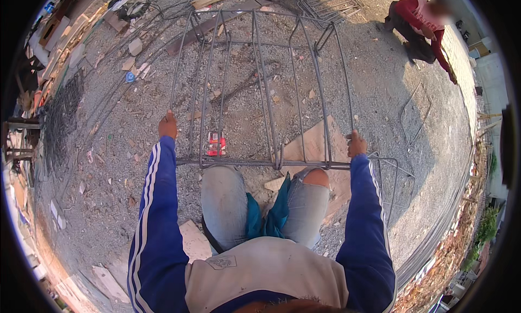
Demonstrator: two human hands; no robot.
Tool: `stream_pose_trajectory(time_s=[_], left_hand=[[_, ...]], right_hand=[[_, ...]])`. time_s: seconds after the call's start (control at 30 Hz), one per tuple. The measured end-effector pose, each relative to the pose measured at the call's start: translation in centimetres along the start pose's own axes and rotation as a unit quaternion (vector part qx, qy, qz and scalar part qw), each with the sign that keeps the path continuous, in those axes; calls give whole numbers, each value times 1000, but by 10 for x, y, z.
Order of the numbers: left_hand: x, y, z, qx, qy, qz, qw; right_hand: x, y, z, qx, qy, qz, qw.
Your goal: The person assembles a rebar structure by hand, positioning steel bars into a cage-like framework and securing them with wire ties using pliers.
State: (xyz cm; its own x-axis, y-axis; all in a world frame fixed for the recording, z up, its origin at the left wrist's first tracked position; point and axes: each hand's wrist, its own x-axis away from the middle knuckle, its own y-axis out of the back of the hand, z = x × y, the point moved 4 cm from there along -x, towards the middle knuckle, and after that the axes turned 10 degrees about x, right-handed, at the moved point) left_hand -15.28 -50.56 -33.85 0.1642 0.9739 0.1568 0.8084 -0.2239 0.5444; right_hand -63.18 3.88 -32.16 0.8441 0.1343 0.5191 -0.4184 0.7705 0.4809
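Note:
A steel rebar cage (264, 90) of bent bars lies before my knees, its long bars running away from me. A thick crossbar (239, 163) spans its near end, close to my knees. My left hand (168, 126) is closed around the cage's outer left bar. On the opposite side my right hand (356, 144) is closed on the outer right bar, above the crossbar's right end. Both arms reach forward in blue sleeves. A red and white packet (216, 144) lies on the gravel, seen between the bars. Beneath the near right part rests a flat piece of cardboard (306, 142).
A person (415, 23) in a dark red top bends down at the far right. Bent rebar stirrups (331, 6) are stacked at the back. Loose stirrups (399, 174) lie right of my right arm. Long rods (434, 234) and wood scraps (81, 31) line the sides.

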Motion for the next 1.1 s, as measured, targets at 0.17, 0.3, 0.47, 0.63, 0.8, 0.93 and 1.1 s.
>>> stream_pose_trajectory(time_s=[0.17,0.3,0.47,0.63,0.8,0.93,1.1], left_hand=[[-2,5,-11,-28,-1,-6,1000],[11,15,-3,-79,-11,2,997],[39,10,-7,-86,0,9,996],[29,17,0,-100,-23,12,995],[35,15,-4,-93,-19,0,995],[45,12,-13,-76,-38,-48,995],[39,13,7,-53,-17,-15,998]], right_hand=[[-10,3,3,94,31,-46,994],[-27,-4,-10,209,44,-87,973],[-58,12,-15,324,115,-155,926],[-42,-1,-7,272,156,-153,937],[-16,-1,6,182,58,-130,973],[-13,4,3,242,132,-179,944],[-13,3,-7,229,100,-177,952]])
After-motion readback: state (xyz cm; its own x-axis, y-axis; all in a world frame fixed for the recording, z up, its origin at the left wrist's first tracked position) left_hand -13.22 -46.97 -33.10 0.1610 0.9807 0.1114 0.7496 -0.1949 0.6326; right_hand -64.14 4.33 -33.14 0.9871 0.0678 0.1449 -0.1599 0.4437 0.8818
